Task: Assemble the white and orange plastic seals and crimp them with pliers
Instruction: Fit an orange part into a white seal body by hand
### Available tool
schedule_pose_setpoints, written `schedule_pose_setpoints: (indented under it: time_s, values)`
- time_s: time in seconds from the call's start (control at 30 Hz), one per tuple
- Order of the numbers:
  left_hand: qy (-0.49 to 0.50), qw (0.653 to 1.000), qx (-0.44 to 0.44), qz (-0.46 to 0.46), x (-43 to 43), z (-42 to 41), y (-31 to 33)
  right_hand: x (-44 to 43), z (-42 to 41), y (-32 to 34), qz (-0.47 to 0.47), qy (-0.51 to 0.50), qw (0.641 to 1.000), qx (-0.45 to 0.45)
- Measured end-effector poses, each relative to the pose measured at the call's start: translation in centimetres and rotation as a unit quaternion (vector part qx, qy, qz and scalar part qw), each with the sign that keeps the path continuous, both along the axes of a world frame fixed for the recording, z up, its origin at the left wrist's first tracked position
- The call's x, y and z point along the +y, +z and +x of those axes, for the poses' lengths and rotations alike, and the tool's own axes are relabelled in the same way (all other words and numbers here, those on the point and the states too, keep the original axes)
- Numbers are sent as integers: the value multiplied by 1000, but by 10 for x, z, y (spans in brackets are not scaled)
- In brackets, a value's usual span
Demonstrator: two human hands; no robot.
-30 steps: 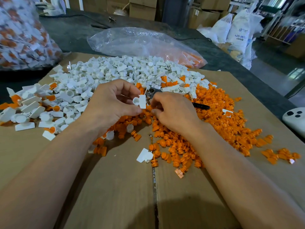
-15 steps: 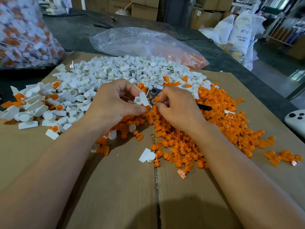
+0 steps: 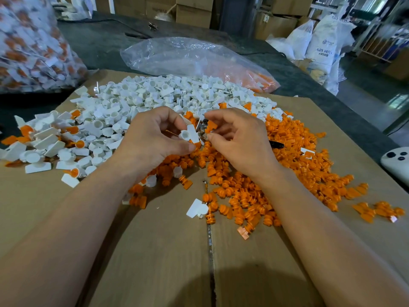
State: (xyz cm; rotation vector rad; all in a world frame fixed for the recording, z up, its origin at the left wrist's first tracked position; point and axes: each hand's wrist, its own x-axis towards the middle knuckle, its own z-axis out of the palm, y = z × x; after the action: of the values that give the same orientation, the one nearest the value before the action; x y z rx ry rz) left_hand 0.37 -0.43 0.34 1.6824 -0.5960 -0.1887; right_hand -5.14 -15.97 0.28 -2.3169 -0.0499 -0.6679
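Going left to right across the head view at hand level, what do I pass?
Heap of white plastic seal caps, left hand, single white plastic cap it pinches, small orange plastic plug, right hand, heap of orange plastic plugs, white rounded gadget.

Only the person's two arms show. The left forearm (image 3: pixel 77 218) and right forearm (image 3: pixel 321 229) are bare along their whole visible length, broad near the lens and narrowing to the wrists. The left hand (image 3: pixel 155 138) and right hand (image 3: pixel 239 142) are bare too, with lightly creased knuckles and a short left thumbnail.
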Motion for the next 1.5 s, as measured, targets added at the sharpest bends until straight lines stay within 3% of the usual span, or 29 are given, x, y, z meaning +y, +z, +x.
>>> schedule_pose_setpoints:
  time_s: [0.7, 1.5]
  values:
    - [-1, 1000, 3, -12, 1, -3, 2, 1, -4, 3, 101, 61, 993, 5]
    - [8, 1000, -3, -21, 5, -2, 3, 1, -6, 2, 142, 109, 984, 5]
